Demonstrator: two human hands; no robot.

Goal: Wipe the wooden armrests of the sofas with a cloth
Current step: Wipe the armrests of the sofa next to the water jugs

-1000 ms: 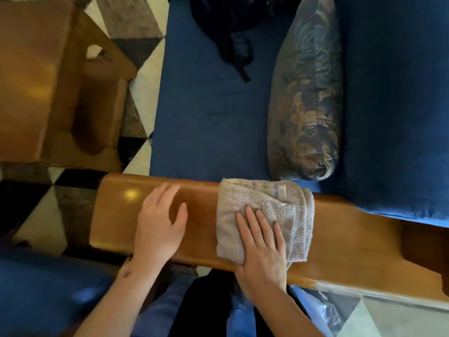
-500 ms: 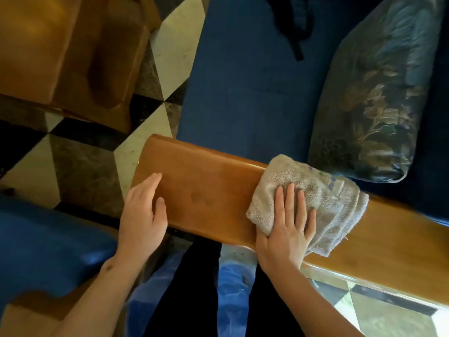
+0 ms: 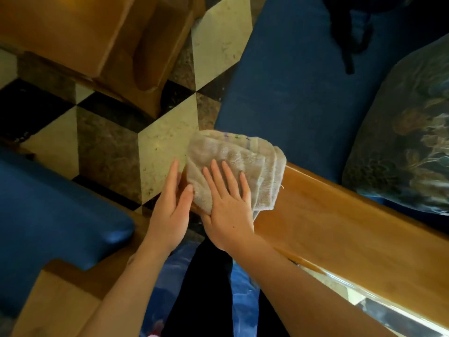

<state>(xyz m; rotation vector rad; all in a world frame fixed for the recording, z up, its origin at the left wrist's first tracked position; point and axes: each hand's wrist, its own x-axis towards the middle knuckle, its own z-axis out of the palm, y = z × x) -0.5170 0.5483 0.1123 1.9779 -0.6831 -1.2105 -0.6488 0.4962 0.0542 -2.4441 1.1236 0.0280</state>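
The right hand (image 3: 229,215) lies flat, fingers spread, on top of a folded beige terry cloth (image 3: 239,159), pressing it down onto the near end of the wooden armrest (image 3: 340,229); the palm is open on the fabric rather than closed around it. The cloth covers the rounded tip of the armrest and overhangs it on the floor side, its layered folds fanning toward the blue seat cushion (image 3: 291,93), with a faint line of coloured stitching along its far edge. The left hand (image 3: 170,215) sits just beside the cloth, open and relaxed, fingers straight and together, its thumb touching the cloth's near corner; it holds nothing, and whether its fingers rest on the armrest tip or only hover at it cannot be told. The bare wood of the armrest runs away to the lower right, glossy and amber. Beyond it, a dark floral pillow (image 3: 408,147) leans on the seat cushion, and a black strap (image 3: 349,45) hangs down onto the blue fabric at the top. On the left lies another blue cushion (image 3: 48,215) with a pale wooden frame (image 3: 53,302) below it. A wooden side table (image 3: 73,32) stands at the upper left on a tiled floor (image 3: 109,147) patterned in cream, brown and black. Between the forearms, blue and black clothing shows at the bottom edge
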